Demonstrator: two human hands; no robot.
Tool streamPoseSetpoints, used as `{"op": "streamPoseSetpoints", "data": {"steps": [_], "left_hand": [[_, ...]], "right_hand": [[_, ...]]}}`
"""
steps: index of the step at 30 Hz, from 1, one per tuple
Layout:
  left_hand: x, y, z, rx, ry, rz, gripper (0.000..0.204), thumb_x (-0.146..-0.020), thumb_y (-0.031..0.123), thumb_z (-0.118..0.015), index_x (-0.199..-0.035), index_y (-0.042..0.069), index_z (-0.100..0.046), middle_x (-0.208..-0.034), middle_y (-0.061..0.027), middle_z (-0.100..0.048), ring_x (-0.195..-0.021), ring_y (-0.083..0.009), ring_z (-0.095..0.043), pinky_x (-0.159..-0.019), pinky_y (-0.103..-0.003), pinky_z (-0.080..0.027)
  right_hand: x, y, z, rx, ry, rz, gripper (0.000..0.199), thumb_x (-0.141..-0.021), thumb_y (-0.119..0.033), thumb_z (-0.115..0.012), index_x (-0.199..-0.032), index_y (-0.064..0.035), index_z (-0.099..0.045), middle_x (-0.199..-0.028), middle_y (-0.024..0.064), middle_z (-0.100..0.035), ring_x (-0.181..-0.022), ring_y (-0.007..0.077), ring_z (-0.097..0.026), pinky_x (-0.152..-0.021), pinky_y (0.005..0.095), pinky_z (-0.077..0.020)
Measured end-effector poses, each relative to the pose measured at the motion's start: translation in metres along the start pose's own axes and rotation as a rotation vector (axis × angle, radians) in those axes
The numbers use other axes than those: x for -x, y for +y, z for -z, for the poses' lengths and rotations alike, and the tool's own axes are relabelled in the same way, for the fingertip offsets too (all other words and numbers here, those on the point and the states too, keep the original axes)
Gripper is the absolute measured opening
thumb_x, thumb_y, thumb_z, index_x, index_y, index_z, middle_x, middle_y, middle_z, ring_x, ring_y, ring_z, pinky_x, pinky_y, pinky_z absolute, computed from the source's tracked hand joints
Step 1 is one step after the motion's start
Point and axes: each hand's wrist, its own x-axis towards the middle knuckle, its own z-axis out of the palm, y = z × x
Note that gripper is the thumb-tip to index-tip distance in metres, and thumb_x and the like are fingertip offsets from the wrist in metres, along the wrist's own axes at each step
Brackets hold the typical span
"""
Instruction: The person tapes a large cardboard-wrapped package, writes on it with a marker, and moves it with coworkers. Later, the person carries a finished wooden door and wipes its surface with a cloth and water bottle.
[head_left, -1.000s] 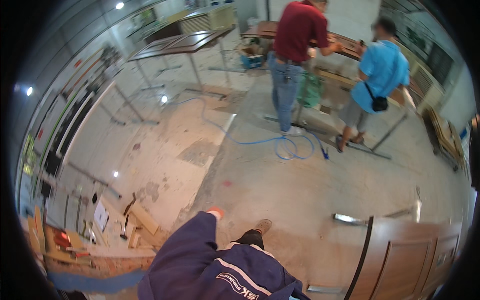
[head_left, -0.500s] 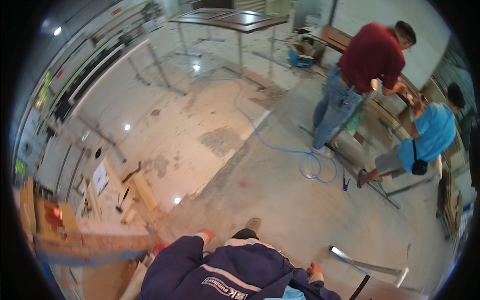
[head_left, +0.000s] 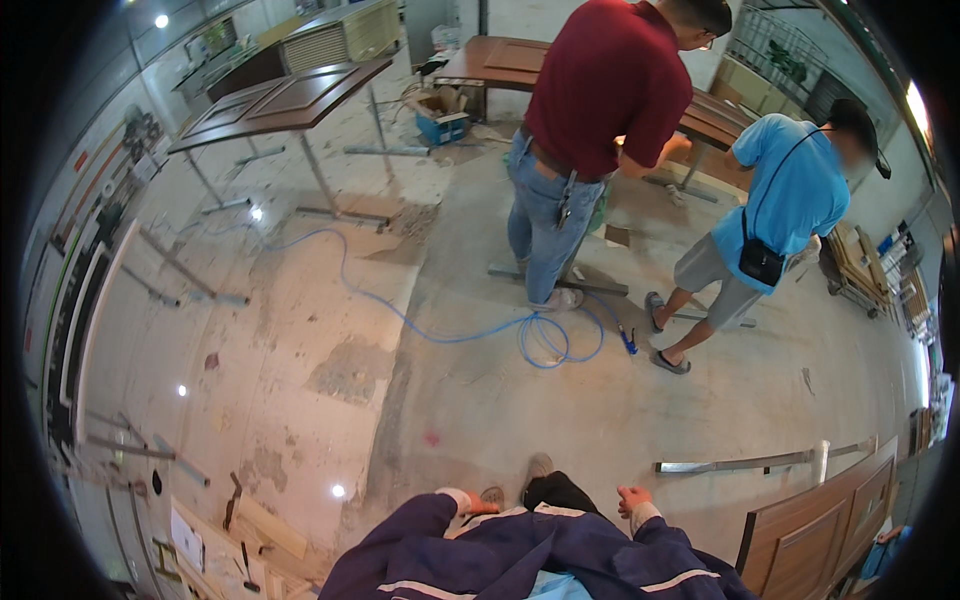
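Observation:
Both hands hang at my sides, clear of any object. My left hand (head_left: 482, 504) shows small past the dark blue sleeve, its fingers loosely stretched beside my shoe (head_left: 494, 494); nothing is visible in it. My right hand (head_left: 631, 500) is held over the grey floor, thumb and fingers loosely apart and empty. Nearest to it are a metal stand bar (head_left: 730, 464) on the floor and a brown panelled door (head_left: 800, 540) at the lower right.
Ahead, a person in a red shirt (head_left: 600, 90) and one in a light blue shirt (head_left: 795, 175) stand at a brown door (head_left: 715, 118). A blue hose (head_left: 465, 338) coils across the floor. Another door (head_left: 300, 100) lies on stands. Wood scraps (head_left: 265, 530) and a hammer (head_left: 248, 570) lie lower left.
My view has swung right and moved forward: the two people and hose now sit further left, and more of the brown door at right shows. My feet have shifted in a step.

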Motion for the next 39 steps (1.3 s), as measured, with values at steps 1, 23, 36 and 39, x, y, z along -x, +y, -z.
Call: {"op": "streamPoseSetpoints", "data": {"steps": [1,23,36,39], "left_hand": [[-0.002,0.008,0.009,-0.049,-0.103,-0.033,0.073,-0.094,0.07,-0.049,-0.14,0.016,-0.065,-0.141,-0.0129,-0.065,-0.132,-0.0314,-0.059,-0.108,-0.044,-0.044],[0.01,-0.137,0.413,0.813,0.611,0.212,0.023,-0.085,0.025,-0.084,-0.086,0.004,-0.077,-0.081,-0.009,-0.075,-0.07,-0.0195,-0.072,-0.073,-0.036,-0.058],[0.046,-0.343,0.663,1.2,0.732,0.316,0.037,-0.079,0.002,-0.076,-0.116,0.009,-0.072,-0.088,-0.0119,-0.075,-0.073,-0.0214,-0.072,-0.066,-0.035,-0.059],[0.052,-0.354,0.736,1.33,0.759,0.33,0.038,-0.079,0.0,-0.079,-0.115,0.008,-0.071,-0.085,-0.012,-0.073,-0.068,-0.0216,-0.069,-0.06,-0.036,-0.057]], "right_hand": [[-0.009,0.002,0.005,0.014,0.025,-0.038,0.048,-0.093,-0.037,-0.073,-0.122,-0.0002,-0.064,-0.079,0.0098,-0.068,-0.064,0.0257,-0.067,-0.057,0.042,-0.0554],[-0.159,-0.529,-0.233,0.104,-0.299,0.257,0.034,-0.093,-0.036,-0.073,-0.088,-0.0029,-0.07,-0.072,0.0069,-0.065,-0.054,0.0186,-0.061,-0.051,0.0352,-0.0523],[-0.135,-0.861,-0.485,0.593,-0.223,0.481,0.042,-0.093,-0.046,-0.065,-0.091,-0.0057,-0.078,-0.081,0.0129,-0.076,-0.076,0.0271,-0.073,-0.078,0.0407,-0.0567],[-0.137,-0.933,-0.54,0.584,-0.268,0.54,0.036,-0.092,-0.04,-0.068,-0.094,-0.005,-0.077,-0.078,0.0117,-0.075,-0.073,0.0271,-0.072,-0.075,0.0406,-0.0563]]}}
